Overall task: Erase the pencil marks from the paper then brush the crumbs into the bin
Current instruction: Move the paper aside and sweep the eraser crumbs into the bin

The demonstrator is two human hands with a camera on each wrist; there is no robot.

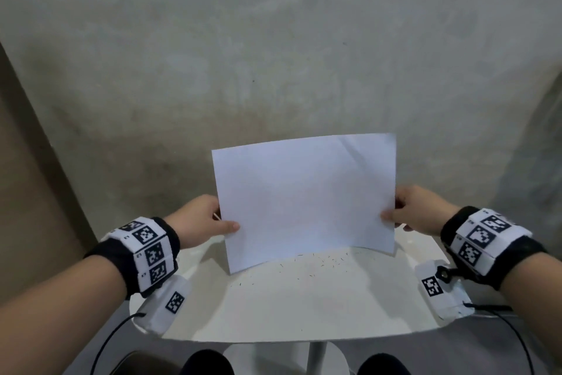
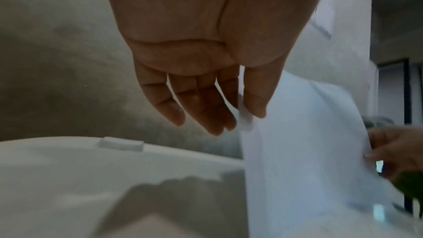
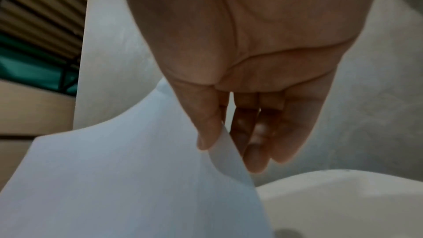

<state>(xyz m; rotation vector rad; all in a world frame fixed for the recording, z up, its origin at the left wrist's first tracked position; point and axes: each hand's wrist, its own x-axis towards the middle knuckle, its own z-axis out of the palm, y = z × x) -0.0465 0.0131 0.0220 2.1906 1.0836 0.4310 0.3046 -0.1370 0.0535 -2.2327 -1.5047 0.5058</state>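
I hold a white sheet of paper (image 1: 304,201) tilted up above a small round white table (image 1: 289,314); its lower edge hangs just over the tabletop. My left hand (image 1: 226,224) pinches the sheet's left edge, thumb on the front and fingers behind. My right hand (image 1: 390,216) pinches the right edge the same way. Dark eraser crumbs (image 1: 316,265) lie scattered on the table below the sheet. In the left wrist view a white eraser (image 2: 121,144) rests near the table's far rim. The sheet's face looks blank. No bin shows.
A grey concrete wall (image 1: 273,55) rises right behind the table, with a tan panel (image 1: 27,192) at the left. The white pedestal (image 1: 319,356) and my dark shoes (image 1: 209,362) show below the table's near edge. Black cables (image 1: 112,341) trail from both wrists.
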